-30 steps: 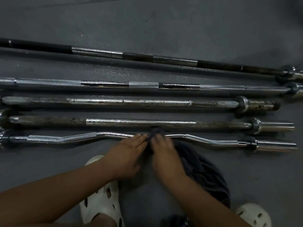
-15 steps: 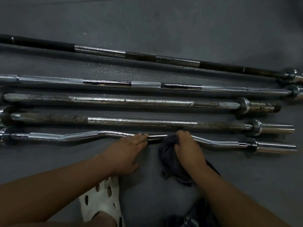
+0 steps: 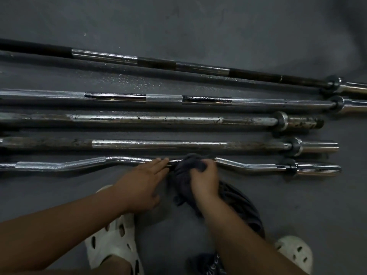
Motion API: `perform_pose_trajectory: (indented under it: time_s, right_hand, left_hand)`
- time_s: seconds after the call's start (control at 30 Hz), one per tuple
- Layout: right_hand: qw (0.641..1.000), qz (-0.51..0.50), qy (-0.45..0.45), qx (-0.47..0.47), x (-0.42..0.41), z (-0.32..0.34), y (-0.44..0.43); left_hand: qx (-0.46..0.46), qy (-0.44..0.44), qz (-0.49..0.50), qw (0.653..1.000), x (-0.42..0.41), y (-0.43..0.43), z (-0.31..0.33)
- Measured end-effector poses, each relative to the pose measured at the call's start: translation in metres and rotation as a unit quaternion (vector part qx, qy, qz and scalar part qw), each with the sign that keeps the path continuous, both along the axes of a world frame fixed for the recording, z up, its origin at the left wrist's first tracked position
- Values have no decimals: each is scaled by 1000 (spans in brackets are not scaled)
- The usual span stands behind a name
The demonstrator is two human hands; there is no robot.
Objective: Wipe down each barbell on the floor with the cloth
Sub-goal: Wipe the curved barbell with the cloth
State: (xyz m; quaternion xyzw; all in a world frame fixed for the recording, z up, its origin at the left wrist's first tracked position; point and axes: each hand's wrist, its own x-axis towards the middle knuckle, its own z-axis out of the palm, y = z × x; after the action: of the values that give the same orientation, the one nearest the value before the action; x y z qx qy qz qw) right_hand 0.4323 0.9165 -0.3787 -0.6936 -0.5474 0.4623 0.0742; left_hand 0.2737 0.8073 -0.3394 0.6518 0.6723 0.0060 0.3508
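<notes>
A: What is shown in the head view?

B: On the floor the curl bar is laid nearest, with four straight barbells beyond it. The cloth is bunched over the curl bar's middle and gripped there by the right hand, whose fingers are curled round it.

A: And the left hand?

B: It is laid flat just beside the cloth, with straight fingers resting on the bar, apparently to steady it.

A: Which step is judged to be in hand?

B: The wiping of the curl bar's centre. Next, a firm slide toward a sleeve is called for. Whether the straight barbells have been wiped cannot be told.
</notes>
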Motion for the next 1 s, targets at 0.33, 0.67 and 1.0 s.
perform_pose_trajectory:
  time_s: [0.33, 0.67, 1.0]
  right_hand:
    - [983, -158, 49, 77, 43, -3, 39]
    - [901, 391, -164, 96, 39, 15, 28]
    - [865, 446, -218, 69, 20, 24, 32]
  left_hand:
    - [-10, 0, -12, 1000, -3, 1, 3]
    - [-19, 15, -19, 1000, -3, 4, 13]
    - [-15, -16, -23, 999, -6, 4, 7]
